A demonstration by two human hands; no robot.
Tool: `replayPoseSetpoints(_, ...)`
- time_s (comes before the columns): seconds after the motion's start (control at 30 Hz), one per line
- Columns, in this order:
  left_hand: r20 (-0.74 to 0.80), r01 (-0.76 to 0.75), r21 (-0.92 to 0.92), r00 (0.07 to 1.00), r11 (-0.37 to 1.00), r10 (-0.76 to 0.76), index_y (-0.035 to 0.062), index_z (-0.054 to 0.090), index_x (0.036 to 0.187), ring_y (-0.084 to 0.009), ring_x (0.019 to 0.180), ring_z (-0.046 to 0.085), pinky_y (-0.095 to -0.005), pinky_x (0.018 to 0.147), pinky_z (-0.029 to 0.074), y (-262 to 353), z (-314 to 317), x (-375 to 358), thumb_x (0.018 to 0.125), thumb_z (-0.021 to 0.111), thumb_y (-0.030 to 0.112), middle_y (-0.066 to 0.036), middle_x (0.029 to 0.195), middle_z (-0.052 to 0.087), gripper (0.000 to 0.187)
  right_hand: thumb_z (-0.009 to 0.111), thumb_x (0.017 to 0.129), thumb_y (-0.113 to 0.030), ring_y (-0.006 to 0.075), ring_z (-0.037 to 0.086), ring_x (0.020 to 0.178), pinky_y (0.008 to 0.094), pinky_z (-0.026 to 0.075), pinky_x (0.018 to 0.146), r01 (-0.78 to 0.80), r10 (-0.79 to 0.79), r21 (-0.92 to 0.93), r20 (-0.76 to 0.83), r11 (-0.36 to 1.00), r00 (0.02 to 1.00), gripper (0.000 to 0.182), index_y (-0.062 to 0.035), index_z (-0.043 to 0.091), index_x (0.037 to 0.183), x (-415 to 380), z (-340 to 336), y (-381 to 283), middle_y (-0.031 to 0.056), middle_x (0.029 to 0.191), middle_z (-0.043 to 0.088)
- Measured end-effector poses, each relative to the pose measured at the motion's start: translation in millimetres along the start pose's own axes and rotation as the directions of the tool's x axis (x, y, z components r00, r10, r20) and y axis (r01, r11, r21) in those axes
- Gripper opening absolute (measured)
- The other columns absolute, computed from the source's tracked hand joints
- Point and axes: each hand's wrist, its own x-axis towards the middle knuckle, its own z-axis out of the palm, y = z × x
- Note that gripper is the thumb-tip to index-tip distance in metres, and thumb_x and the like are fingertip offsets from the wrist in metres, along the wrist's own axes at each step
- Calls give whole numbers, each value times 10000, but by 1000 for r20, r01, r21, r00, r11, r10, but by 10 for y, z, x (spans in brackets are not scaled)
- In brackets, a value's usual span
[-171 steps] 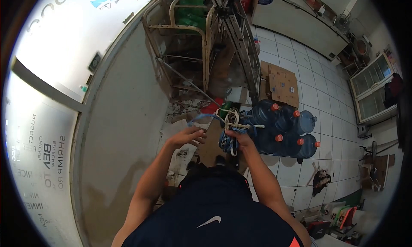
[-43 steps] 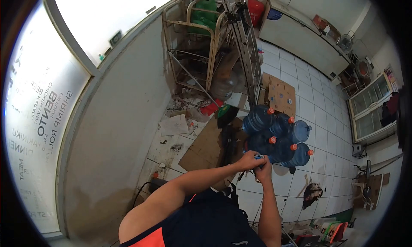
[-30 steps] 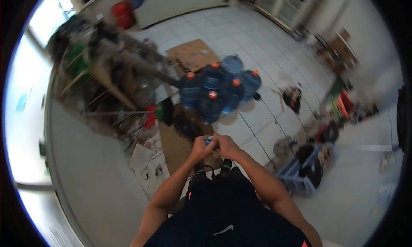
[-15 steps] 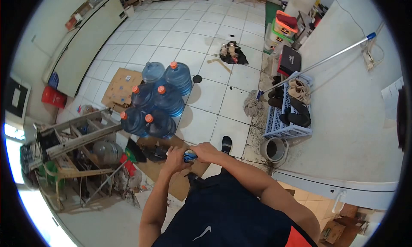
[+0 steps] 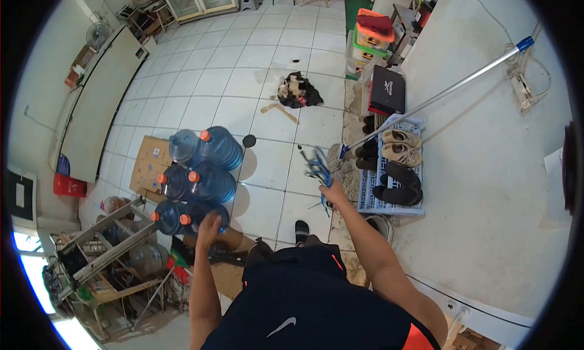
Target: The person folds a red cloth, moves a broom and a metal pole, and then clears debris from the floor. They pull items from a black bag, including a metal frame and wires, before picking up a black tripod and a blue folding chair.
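Note:
My right hand (image 5: 333,193) is closed around a loose bundle of blue, dark and pale cords (image 5: 317,169), held out over the tiles near the mop head. Strands stick out above and below the fist. My left hand (image 5: 209,229) is apart from the cords, fingers loosely bent with nothing visible in them. It overlaps the nearest large blue water bottle (image 5: 220,215) in this view, just right of that bottle's orange cap (image 5: 185,219). Several more such bottles (image 5: 220,148) stand upright in a tight group beyond it.
A stepladder (image 5: 115,246) and clear jugs (image 5: 148,260) crowd the left. On the right, a mop (image 5: 435,100) leans across a blue crate of shoes (image 5: 392,211). Flattened cardboard (image 5: 151,161) lies behind the bottles, and a black bag of rubbish (image 5: 299,91) sits farther off.
Both hands were together at the cords in front of my body. Now my right hand has carried the bundle forward and right, and my left hand has let go and moved left to the bottles.

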Motion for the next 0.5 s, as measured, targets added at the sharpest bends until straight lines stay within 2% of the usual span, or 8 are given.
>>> replayPoseSetpoints(0.07,86,162,36,983,986,-164,-59,568,1069,-335,960,597,-377,791,462,-1204,135,-38,872,540,260,-213,1025,616,376,687,676,-197,288,622,737,388,476,662,-157,172,182,-66,971,983,312,20,602,884,73,-211,29,148,767,637)
replayPoseSetpoints(0.1,133,-31,92,991,995,19,-38,576,1002,-380,902,593,-404,748,467,-1919,223,-145,883,510,268,-228,932,614,335,697,686,-175,261,617,717,377,474,641,-228,260,274,-86,934,962,289,24,602,873,101,-296,47,124,750,632)
replayPoseSetpoints(0.13,457,-389,653,887,650,72,10,559,990,-394,819,585,-425,692,473,-2158,160,-307,884,500,279,-223,820,597,295,696,697,-153,238,605,713,365,468,624,-316,358,390,-40,865,933,264,26,602,867,134,-352,102,108,747,621)
replayPoseSetpoints(0.17,471,-501,699,860,511,199,56,533,997,-330,746,589,-416,606,472,-2441,227,-549,884,521,304,-163,788,590,272,696,708,-130,216,594,709,354,463,608,-394,444,495,18,774,896,238,27,601,861,177,-402,154,92,744,610)
replayPoseSetpoints(0.23,402,-197,662,908,723,-121,69,539,996,-331,731,584,-421,595,469,-2373,274,-942,876,534,303,-154,776,588,264,690,728,-98,192,583,707,341,457,588,-488,544,600,102,634,833,209,28,599,867,310,-519,250,82,766,599)
replayPoseSetpoints(0.3,304,132,583,879,801,-366,81,545,995,-331,716,579,-426,585,466,-2178,377,-1078,868,547,303,-145,764,586,256,678,745,-79,190,585,713,339,456,580,-537,595,623,138,569,792,201,28,595,893,529,-635,318,93,814,598)
replayPoseSetpoints(0.4,290,182,567,869,803,-401,100,555,993,-332,693,571,-434,569,462,-2021,571,-734,855,567,303,-131,745,583,246,665,756,-61,200,574,591,354,467,506,-485,663,685,4,543,748,167,10,553,857,1078,-717,303,92,753,577)
replayPoseSetpoints(0.5,297,70,589,908,805,-296,119,565,991,-334,670,563,-441,553,458,-1961,721,149,842,587,302,-118,727,580,237,680,767,-108,249,599,738,392,485,623,-484,681,687,-21,542,732,326,71,529,992,1822,-855,179,139,882,588)
